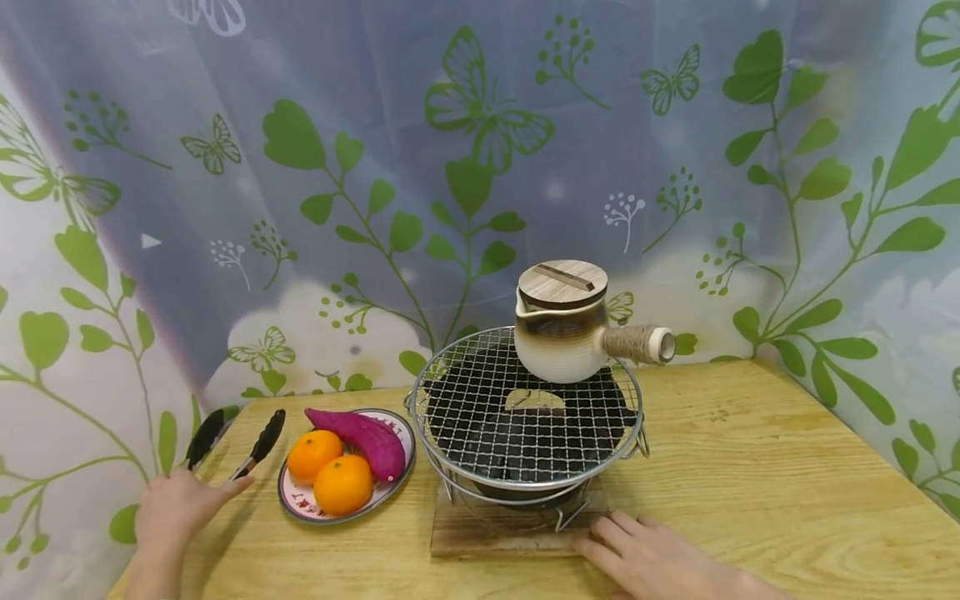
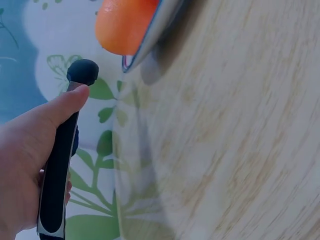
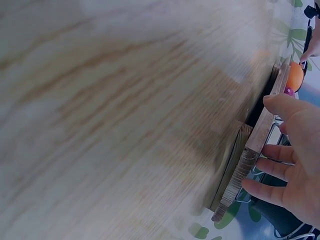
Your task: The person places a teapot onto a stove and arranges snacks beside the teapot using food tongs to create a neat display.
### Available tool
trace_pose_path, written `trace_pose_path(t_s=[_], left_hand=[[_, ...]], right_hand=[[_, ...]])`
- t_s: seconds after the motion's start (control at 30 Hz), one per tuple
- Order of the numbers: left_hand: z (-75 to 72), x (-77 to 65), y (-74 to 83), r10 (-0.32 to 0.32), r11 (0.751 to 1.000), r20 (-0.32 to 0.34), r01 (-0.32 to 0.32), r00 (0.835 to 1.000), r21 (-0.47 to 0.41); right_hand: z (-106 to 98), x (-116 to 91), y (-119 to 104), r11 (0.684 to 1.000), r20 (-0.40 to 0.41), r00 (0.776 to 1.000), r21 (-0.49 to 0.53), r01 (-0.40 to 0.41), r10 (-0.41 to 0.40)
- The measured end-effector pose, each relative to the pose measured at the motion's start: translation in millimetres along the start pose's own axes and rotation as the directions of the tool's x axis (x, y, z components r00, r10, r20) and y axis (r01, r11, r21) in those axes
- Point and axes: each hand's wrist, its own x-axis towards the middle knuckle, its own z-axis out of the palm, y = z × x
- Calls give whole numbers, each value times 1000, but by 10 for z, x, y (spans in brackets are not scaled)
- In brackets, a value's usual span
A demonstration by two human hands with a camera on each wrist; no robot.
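At the left edge of the table my left hand [image 1: 171,504] grips a pair of tongs with black tips [image 1: 268,435], its two arms spread apart. In the left wrist view, the thumb lies along the black handle [image 2: 57,175]. My right hand [image 1: 660,554] rests at the front right corner of a wooden board [image 1: 510,533], fingers fairly straight and touching its edge. A black stove [image 1: 480,417] under a round wire grill [image 1: 525,475] stands on that board. Toward the back of the grill sits a cream and brown pot [image 1: 558,350] with a wooden lid [image 1: 562,282].
Left of the stove, an oval plate [image 1: 296,504] holds two oranges [image 1: 343,485] and a purple sweet potato [image 1: 367,440]. The pot's rope-wrapped handle [image 1: 636,342] sticks out to the right, past the grill rim. A patterned curtain [image 1: 360,100] hangs behind the table [image 1: 787,467].
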Motion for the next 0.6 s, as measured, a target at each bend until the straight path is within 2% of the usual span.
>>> trace_pose_path(t_s=[0.2,0.4,0.6], left_hand=[[-40,-46,11,41,999,-94,-38,995,28],[-35,-110,35,120,992,-201,-110,972,62],[-63,-152,99,169,985,-229,-157,959,70]], right_hand=[[-4,7,-8,1000,-5,1000,1,-3,3],[-16,22,-9,1000,-6,1000,-13,-2,2],[-44,7,-2,1000,33,999,9,-7,7]])
